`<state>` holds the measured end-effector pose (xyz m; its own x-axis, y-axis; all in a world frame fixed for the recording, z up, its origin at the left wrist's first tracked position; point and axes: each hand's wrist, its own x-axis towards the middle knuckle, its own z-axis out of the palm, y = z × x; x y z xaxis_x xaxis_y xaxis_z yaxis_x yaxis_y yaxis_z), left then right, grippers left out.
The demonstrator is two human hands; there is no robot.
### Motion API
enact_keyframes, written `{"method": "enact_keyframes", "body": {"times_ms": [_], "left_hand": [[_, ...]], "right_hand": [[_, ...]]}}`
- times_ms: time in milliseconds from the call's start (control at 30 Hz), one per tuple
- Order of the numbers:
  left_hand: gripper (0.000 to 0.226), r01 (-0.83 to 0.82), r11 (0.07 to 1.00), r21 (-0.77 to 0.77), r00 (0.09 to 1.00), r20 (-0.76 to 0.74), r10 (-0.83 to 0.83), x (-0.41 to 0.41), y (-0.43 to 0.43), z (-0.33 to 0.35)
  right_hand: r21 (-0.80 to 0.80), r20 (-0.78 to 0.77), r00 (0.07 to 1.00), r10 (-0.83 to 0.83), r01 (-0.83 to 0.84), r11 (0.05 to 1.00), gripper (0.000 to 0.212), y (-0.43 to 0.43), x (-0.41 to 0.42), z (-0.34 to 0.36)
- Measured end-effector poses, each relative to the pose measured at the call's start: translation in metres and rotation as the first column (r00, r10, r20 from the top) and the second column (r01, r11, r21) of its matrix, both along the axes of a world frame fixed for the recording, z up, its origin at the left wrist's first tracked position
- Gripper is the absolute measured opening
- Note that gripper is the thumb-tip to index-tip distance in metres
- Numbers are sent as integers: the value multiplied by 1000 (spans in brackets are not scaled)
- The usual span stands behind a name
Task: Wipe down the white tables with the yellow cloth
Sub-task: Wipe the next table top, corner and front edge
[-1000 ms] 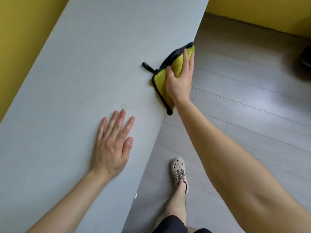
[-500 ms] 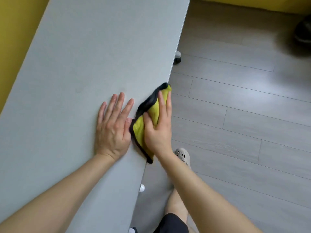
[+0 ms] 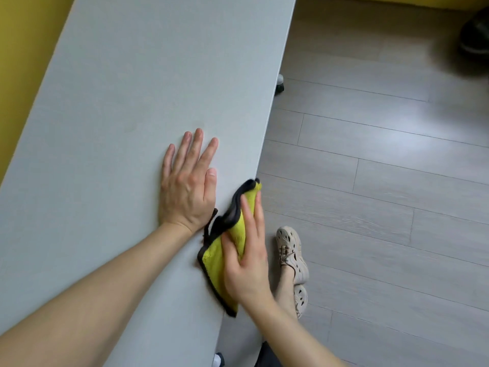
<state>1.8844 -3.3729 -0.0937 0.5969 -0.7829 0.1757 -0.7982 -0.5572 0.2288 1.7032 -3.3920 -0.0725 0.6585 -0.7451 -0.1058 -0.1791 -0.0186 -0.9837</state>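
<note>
The white table (image 3: pixel 145 75) runs from the lower left to the top of the head view. My left hand (image 3: pixel 188 189) lies flat on it near its right edge, fingers straight and spread. Just beside that wrist, my right hand (image 3: pixel 248 266) presses the yellow cloth (image 3: pixel 214 266) with black trim against the table's right edge. Its fingers lie straight along the cloth and the thumb rests on top. Part of the cloth hangs over the edge, and its black border bunches up by the fingertips.
A yellow wall (image 3: pixel 23 49) borders the table on the left. Grey plank floor (image 3: pixel 383 207) fills the right side. My feet in beige shoes (image 3: pixel 291 250) stand close to the table edge. A table caster (image 3: pixel 279 84) shows under the edge, and a dark blurred object (image 3: pixel 476 33) sits top right.
My right hand has slid the cloth toward me along the table's right edge, from far ahead to beside and just behind my left wrist. The left hand stays flat on the table.
</note>
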Motion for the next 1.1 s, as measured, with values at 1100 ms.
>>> {"method": "enact_keyframes", "body": {"times_ms": [1100], "left_hand": [[40,66,994,-84,992,-106,-74,2,15,11]], "right_hand": [[-53,-25,997,-76,74,996,79,77,-38,-10]]}}
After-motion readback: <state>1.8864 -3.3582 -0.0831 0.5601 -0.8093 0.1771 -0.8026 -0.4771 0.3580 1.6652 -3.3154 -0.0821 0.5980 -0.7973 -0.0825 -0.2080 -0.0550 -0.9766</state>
